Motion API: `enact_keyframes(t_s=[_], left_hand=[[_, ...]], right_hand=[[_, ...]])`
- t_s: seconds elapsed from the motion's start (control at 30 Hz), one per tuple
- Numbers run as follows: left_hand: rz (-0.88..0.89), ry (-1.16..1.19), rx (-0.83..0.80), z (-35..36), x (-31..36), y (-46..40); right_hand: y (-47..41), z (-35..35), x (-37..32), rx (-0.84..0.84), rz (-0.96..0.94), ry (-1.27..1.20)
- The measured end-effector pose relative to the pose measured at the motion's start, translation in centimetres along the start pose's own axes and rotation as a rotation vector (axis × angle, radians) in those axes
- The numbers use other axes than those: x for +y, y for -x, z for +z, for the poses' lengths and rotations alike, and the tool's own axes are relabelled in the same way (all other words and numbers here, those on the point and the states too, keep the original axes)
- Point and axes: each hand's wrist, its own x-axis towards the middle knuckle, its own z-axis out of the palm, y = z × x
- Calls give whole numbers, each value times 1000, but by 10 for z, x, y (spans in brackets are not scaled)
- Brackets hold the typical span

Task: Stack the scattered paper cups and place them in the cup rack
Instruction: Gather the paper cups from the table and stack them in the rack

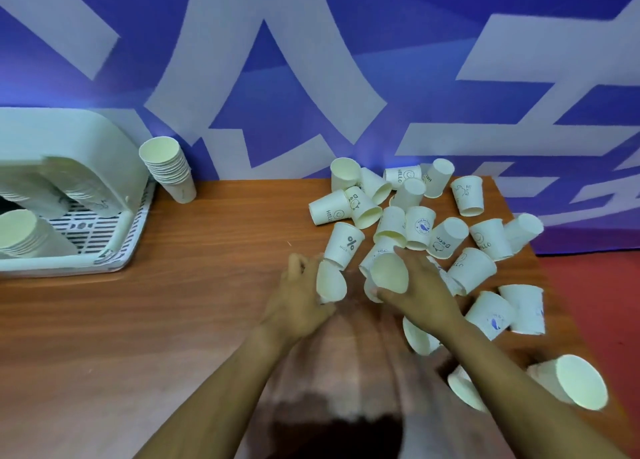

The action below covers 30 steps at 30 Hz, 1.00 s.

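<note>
Several white paper cups (419, 226) lie scattered over the right half of the wooden table (194, 320), some upright, some upside down or on their sides. My left hand (298, 299) grips one cup (330, 282) with its mouth turned toward me. Just right of it, my right hand (420, 289) holds a second cup (388, 273), mouth also toward me. The two cups are a short gap apart. The white cup rack (114, 247) stands at the far left with stacked cups (24, 232) in it.
A leaning stack of cups (169, 169) stands on the table just right of the rack, against the blue-and-white wall. The table's right edge drops to a red floor (595, 285). More cups (575, 384) lie near my right forearm.
</note>
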Motion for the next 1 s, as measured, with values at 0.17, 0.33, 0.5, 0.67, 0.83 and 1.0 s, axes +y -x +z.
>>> enact_keyframes(t_s=[0.17,0.33,0.5,0.67,0.83,1.0], left_hand=[[86,9,55,-72,-47,33],[33,-58,59,-137,-87,60],[35,-76,71,-167,-99,78],[-51,-60,101,-182,-110,101],[-146,-129,115,-194,-135,131],[-137,-108,198,-222,-151,127]], right_hand=[[32,27,-78,53,8,-25],[47,55,-149,73,-64,-54],[55,62,-189,64,-108,-4],[49,70,-203,21,-160,-57],[45,90,-214,-53,-197,-80],[49,107,-238,-60,-205,-74]])
